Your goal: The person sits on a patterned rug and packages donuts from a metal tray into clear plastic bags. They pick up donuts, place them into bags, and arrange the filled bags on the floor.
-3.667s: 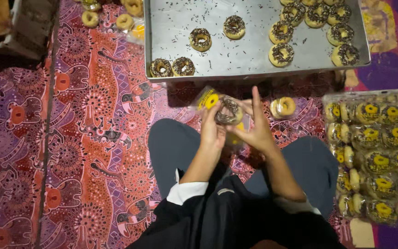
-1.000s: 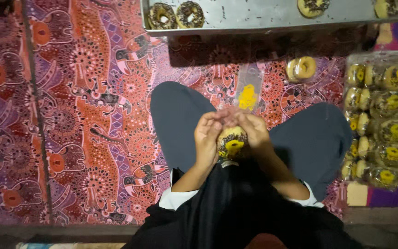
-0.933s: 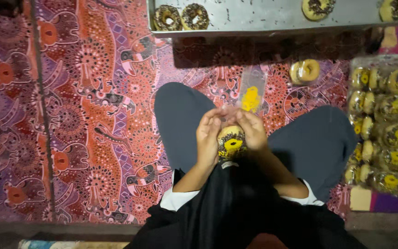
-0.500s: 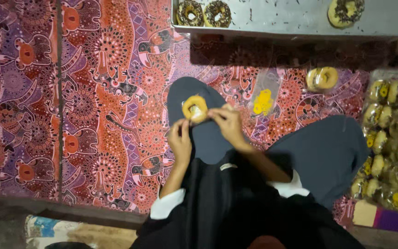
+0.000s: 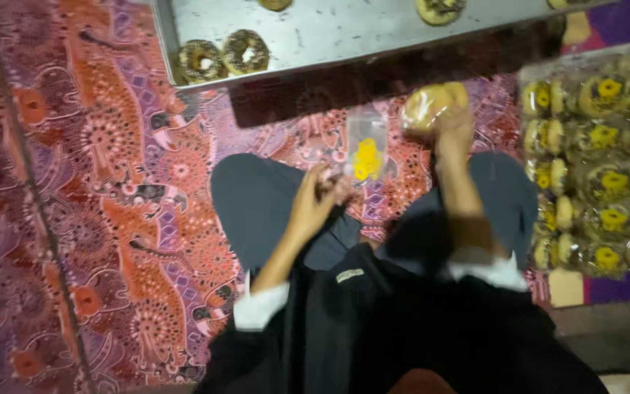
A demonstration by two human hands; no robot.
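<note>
Your right hand (image 5: pixel 452 120) grips a bagged doughnut (image 5: pixel 426 106) near the tray's (image 5: pixel 329 36) front edge; left hand (image 5: pixel 315 203) pinches the empty bag (image 5: pixel 367 149); filling seems next.

The person sits cross-legged, both forearms reaching forward out of white cuffs. The left hand (image 5: pixel 319 201) hangs low over the left knee, fingers curled loosely inward, its grip blurred. The right hand (image 5: pixel 452 122) is stretched further ahead and higher, arm nearly straight, fingers closed in a grip, well apart from the left.
</note>
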